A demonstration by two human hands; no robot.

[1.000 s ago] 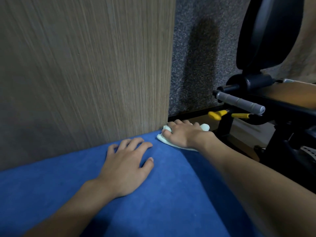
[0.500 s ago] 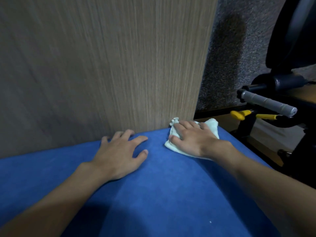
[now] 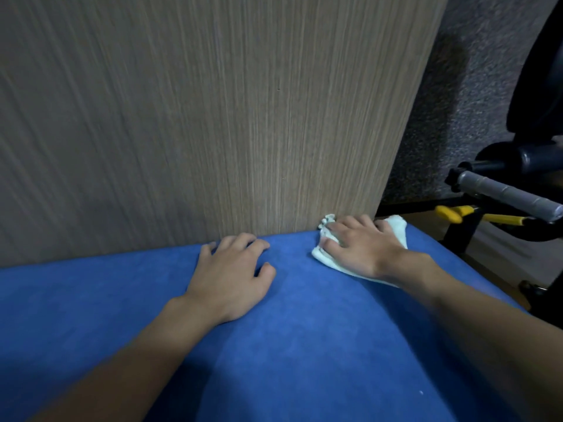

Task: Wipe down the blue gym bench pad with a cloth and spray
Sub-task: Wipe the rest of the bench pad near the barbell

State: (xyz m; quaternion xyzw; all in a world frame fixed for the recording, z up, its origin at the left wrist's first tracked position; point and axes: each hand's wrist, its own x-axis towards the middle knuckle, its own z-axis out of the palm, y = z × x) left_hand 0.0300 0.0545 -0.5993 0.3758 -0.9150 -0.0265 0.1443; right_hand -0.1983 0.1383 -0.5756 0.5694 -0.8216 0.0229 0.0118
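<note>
Right fingers press cloth at pad far edge.

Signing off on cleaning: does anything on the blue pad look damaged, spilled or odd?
Nothing stands out. The blue pad shows no tear or spill, only a tiny pale speck. The cloth is bunched under the right hand.

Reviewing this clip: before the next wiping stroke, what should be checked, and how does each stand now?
1. Contact (right hand presses cloth onto blue pad): ok.
2. Brace (left hand flat on the pad, apart from the cloth): ok.
3. Position (cloth at the pad's far edge, by the wood panel): ok.
4. Spray (bottle not in view): cannot tell.
5. Clearance (grey machine handle off the pad, to the right): ok.
</note>
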